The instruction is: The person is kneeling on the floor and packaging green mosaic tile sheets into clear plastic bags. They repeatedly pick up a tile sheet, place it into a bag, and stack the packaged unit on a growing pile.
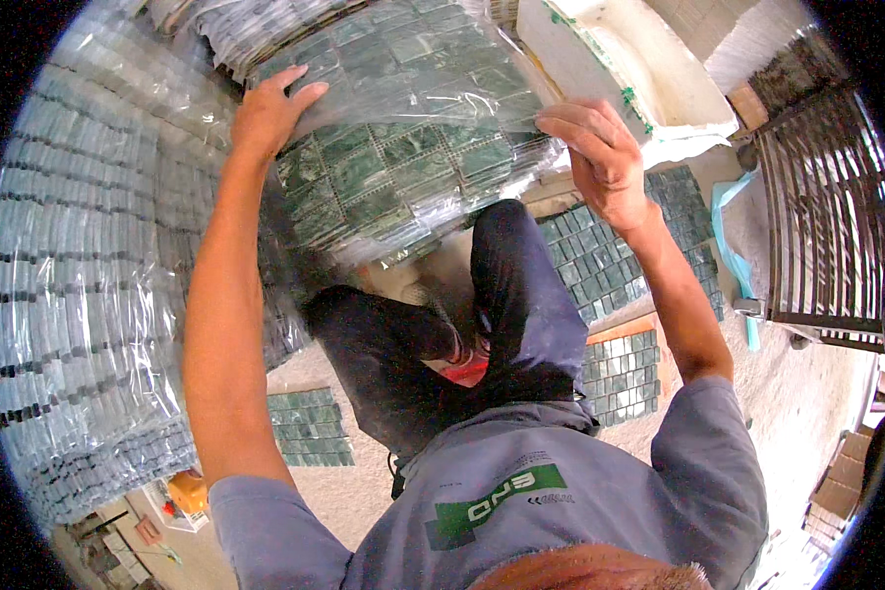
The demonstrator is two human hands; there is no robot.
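Observation:
In front of my knees stands a stack of green mosaic tile sheets [359,177], the square tiles joined in a grid. Clear plastic film [413,103] lies over its far part, and the near rows are bare. At the stack's left edge my left hand [273,110] rests on the film, thumb and fingers spread apart. My right hand [600,157] is at the right edge, its thumb and fingers pinched on the edge of the film, which stretches between both hands.
Tall film-wrapped stacks of tiles [88,285] fill the left side. A white foam box [649,69] sits at the far right, near a dark slatted rack [826,206]. More green tile sheets [310,428] lie on the floor, with a light blue strap [733,226] at the right.

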